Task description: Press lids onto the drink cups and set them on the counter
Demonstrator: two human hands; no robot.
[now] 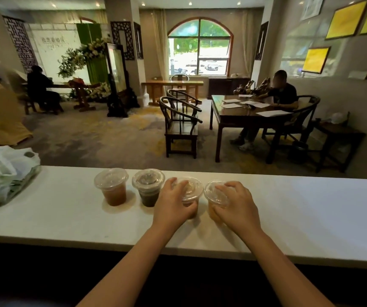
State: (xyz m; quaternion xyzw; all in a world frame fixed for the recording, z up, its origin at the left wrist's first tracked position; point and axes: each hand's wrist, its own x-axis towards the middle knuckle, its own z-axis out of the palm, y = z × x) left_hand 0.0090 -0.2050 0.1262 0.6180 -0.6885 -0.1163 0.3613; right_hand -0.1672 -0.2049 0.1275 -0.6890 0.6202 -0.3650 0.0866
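Observation:
Several clear plastic drink cups with lids stand in a row on the white counter (pixel 311 207). At the left is an amber drink (pixel 112 189), then a dark drink (pixel 149 188). My left hand (pixel 173 202) wraps around the third cup (pixel 192 189), fingers on its lid and thumb low on its side. My right hand (pixel 235 204) grips the fourth cup (pixel 214 193), fingers lying over its lid. Both held cups hold amber liquid and rest on the counter, close beside each other.
A white plastic bag (pixel 3 173) with green contents lies at the counter's left end. Beyond the counter are wooden chairs (pixel 181 125), a dark table (pixel 244 111) with a seated person, and another person seated far left.

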